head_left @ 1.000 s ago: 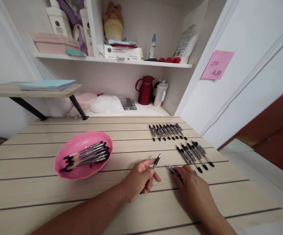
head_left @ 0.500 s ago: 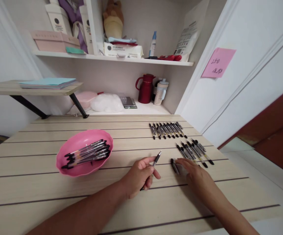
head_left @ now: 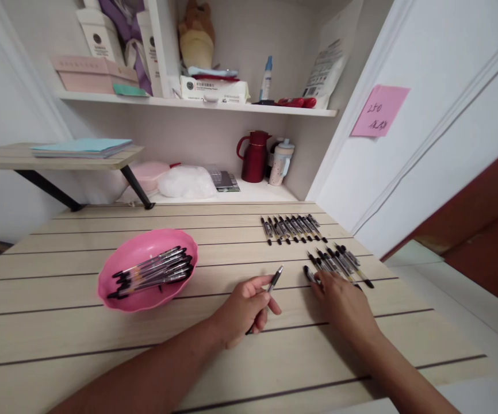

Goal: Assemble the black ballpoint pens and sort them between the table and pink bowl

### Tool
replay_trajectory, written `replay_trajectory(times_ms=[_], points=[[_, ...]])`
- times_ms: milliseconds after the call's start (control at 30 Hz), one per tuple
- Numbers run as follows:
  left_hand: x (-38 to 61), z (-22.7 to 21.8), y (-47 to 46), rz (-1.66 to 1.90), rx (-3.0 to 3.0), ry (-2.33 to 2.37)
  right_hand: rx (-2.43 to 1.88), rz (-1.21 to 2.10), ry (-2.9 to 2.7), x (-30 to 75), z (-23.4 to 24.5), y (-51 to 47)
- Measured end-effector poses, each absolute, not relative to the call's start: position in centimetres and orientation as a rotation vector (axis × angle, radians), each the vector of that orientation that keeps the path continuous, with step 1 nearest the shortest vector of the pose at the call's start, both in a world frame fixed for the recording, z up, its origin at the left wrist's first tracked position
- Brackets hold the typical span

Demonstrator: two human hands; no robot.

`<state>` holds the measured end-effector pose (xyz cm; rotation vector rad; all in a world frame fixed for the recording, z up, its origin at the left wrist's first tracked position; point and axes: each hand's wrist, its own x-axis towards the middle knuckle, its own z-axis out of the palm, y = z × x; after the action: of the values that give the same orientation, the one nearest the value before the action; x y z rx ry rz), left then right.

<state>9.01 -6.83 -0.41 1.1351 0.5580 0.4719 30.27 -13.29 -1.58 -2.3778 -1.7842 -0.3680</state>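
Observation:
My left hand (head_left: 242,310) is closed round a black pen (head_left: 274,280) that points up and to the right above the wooden table (head_left: 80,322). My right hand (head_left: 343,303) lies on the table with fingers stretched out, its fingertips touching a black pen (head_left: 308,274) at the left end of the near row of pens (head_left: 339,263). A second row of pens (head_left: 292,229) lies farther back. At the left, a pink bowl (head_left: 145,294) holds several more pens (head_left: 152,273).
A raised wooden shelf (head_left: 59,163) with a teal folder stands at the back left. In the alcove behind the table are a red jug (head_left: 254,156), a cup and bags. A white door (head_left: 425,132) with a pink note (head_left: 379,111) is at the right.
My right hand has slid forward and right with its pen, bringing it against the left end of the near row. The left hand has kept still with its pen.

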Motion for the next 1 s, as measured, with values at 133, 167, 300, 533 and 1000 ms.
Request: replay_trajectory(times_ms=[133,167,300,533,1000], points=[[9.0,-0.4,-6.9,0.475,1.138,0.565,-2.47,-0.402,-1.771,30.9,-1.4,-12.4],[9.0,-0.3,-6.9,0.474,1.14,0.567,-2.489,-0.397,-1.76,30.9,-1.4,-12.4],[9.0,-0.4,-6.9,0.46,1.149,0.568,-2.516,-0.386,-1.736,30.8,-1.5,-12.6],[9.0,-0.5,-6.9,0.438,1.174,0.569,-2.321,-0.241,-1.611,30.0,-0.4,-13.0],[9.0,-0.4,-7.0,0.465,1.152,0.575,-1.338,0.991,-0.641,23.2,-0.1,-10.5]])
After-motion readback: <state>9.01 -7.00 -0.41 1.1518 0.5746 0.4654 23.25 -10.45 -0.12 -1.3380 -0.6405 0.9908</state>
